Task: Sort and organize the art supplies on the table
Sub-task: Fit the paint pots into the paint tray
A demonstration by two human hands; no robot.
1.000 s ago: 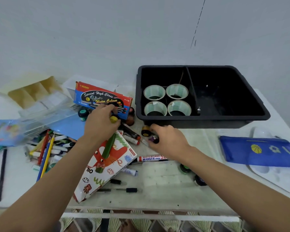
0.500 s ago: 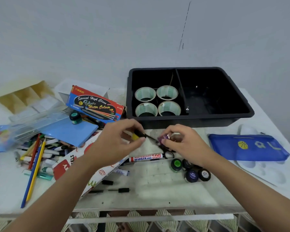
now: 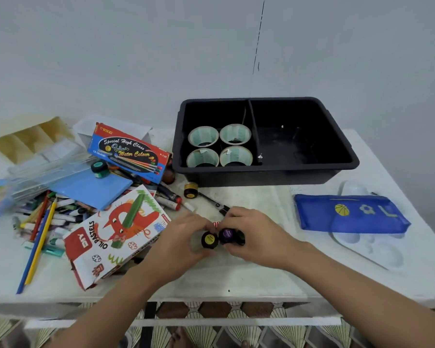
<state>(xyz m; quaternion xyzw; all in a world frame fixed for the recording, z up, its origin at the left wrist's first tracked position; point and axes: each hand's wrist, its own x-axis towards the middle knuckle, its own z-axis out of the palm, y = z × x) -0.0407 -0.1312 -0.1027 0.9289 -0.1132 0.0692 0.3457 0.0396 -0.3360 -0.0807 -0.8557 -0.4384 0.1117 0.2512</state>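
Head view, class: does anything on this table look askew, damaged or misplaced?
Yes. The white cardboard oil pastels box lies askew, its near end looking torn open. A green-lidded paint jar sits alone on the blue pad, apart from the small jars held between the left hand and right hand.
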